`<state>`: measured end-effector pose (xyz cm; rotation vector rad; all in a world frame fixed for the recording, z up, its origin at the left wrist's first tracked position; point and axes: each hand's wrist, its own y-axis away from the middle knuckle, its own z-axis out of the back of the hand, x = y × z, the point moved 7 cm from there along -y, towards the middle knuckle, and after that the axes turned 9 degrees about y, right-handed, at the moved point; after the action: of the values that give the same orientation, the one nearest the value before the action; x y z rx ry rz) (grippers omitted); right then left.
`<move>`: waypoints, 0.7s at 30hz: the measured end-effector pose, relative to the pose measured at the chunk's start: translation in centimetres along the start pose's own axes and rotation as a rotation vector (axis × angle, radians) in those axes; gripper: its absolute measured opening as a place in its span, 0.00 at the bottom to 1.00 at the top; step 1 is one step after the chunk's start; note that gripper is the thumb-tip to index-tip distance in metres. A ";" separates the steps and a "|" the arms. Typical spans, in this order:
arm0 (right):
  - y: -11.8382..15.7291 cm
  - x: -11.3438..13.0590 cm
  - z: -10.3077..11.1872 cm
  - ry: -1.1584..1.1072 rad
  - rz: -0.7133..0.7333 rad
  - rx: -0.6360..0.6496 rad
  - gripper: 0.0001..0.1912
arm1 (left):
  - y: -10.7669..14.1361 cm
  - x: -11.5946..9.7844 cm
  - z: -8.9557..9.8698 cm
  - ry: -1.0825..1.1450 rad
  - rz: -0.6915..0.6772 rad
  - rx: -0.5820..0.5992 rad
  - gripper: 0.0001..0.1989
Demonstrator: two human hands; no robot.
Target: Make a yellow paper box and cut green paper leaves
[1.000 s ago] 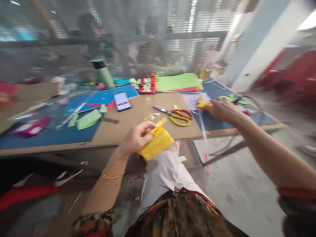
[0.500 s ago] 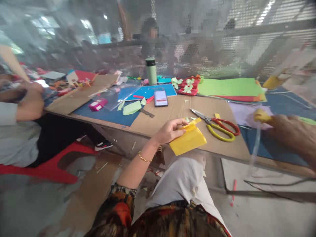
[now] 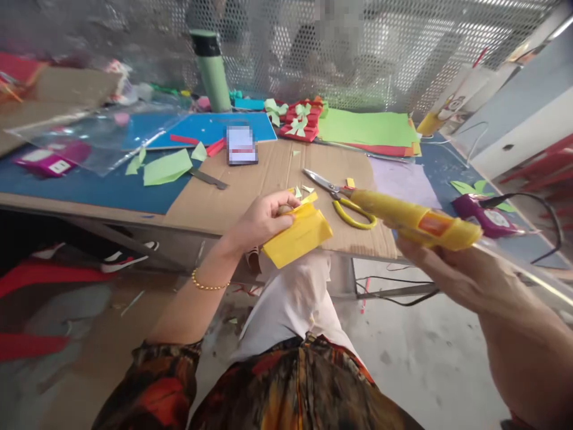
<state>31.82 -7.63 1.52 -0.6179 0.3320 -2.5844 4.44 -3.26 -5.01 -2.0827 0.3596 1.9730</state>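
Observation:
My left hand (image 3: 264, 222) pinches a folded piece of yellow paper (image 3: 299, 237) over the table's front edge, thumb on top. In my right hand (image 3: 456, 272) is a yellow hot glue gun (image 3: 403, 216), its nose pointing left toward the paper, a clear glue stick trailing out of its back. The nozzle and paper are apart. Under the gun's front lie scissors (image 3: 323, 181) with one yellow handle showing; the other handle is mostly hidden behind the gun. Small pale green scraps (image 3: 307, 189) rest just beyond the yellow paper.
Cardboard (image 3: 273, 173) covers the table's middle. Behind it are a phone (image 3: 242, 144), a green bottle (image 3: 213, 74) and green paper sheets (image 3: 364, 130). A metal blade (image 3: 208, 178) lies left. A purple box with a black cable (image 3: 486, 215) sits right. A red stool (image 3: 40, 280) stands lower left.
My right hand has brought the glue gun from the far right leftward, over the scissors. My left hand still holds the yellow paper. The view has turned right and down.

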 end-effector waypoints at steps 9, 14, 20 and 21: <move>-1.0 4.1 -1.3 -0.042 0.150 0.138 0.02 | 0.0 -1.1 -0.4 -0.222 0.033 -0.085 0.10; -1.1 4.3 -1.2 0.019 0.205 0.119 0.05 | -0.1 -1.7 -0.4 -0.316 -0.034 -0.127 0.09; -1.1 4.2 -1.5 0.079 0.238 0.127 0.04 | -0.1 -2.1 -0.8 -0.342 -0.008 -0.110 0.09; -1.2 4.3 -1.5 0.081 0.241 0.129 0.04 | -0.1 -2.3 -0.9 -0.354 -0.010 -0.111 0.09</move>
<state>27.28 -8.51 2.12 -0.4015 0.2469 -2.3811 5.21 -3.46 -2.69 -1.7374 0.1720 2.3463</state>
